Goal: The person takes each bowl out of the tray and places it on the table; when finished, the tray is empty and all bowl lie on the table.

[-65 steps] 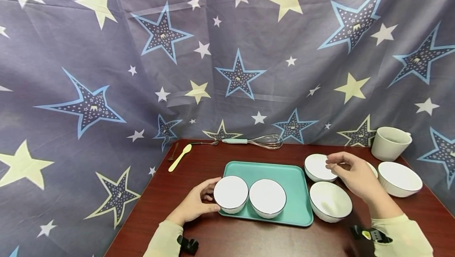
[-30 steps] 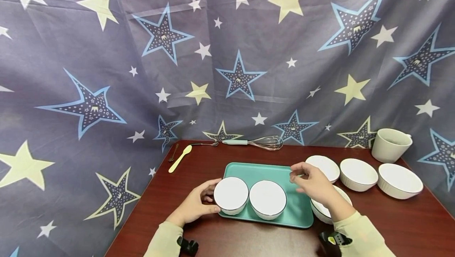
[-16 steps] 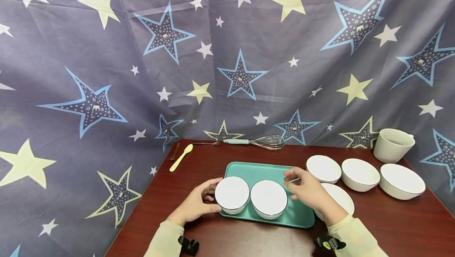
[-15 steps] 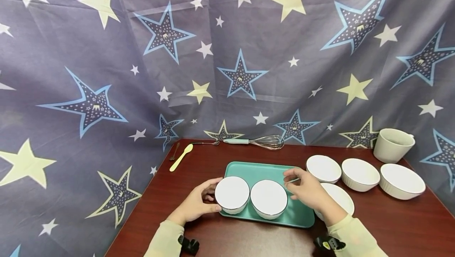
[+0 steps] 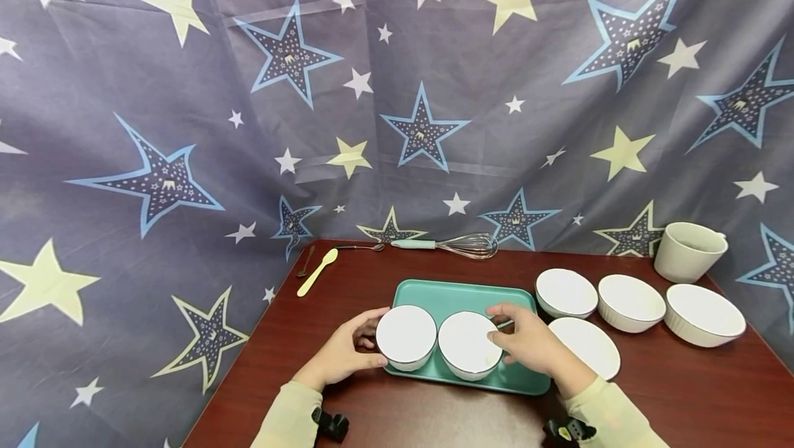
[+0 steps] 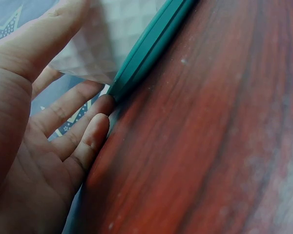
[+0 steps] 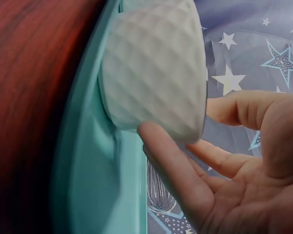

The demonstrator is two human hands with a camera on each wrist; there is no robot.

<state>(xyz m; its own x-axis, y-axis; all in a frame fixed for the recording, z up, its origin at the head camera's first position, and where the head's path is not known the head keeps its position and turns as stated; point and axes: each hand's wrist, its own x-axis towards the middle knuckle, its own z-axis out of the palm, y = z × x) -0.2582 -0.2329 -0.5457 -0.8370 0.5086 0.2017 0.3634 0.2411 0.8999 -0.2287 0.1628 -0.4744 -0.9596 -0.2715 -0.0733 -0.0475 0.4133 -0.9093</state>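
Star-printed cloth (image 5: 409, 55) hangs behind a reddish-brown wooden table (image 5: 372, 410). Over it, the left hand (image 5: 344, 351) grasps the left bowl (image 5: 406, 334), thumb and fingers curved round its side; the right hand (image 5: 527, 343) grips the right bowl (image 5: 469, 343), thumb at the rim. Both stand on a turquoise tray (image 5: 434, 289); their insides glare white, so any contents cannot be made out. Only the wrist views show the quilted diamond relief clearly, the left cutting its bowl off at the top. To the right are 4 more bowls (image 5: 631, 303), 1 partly covered by the right forearm (image 5: 573, 373), and a pale mug (image 5: 679, 262). Beyond the tray lie a whisk (image 5: 414, 245) and 3 spoons (image 5: 318, 273), 2 thin and indistinct.
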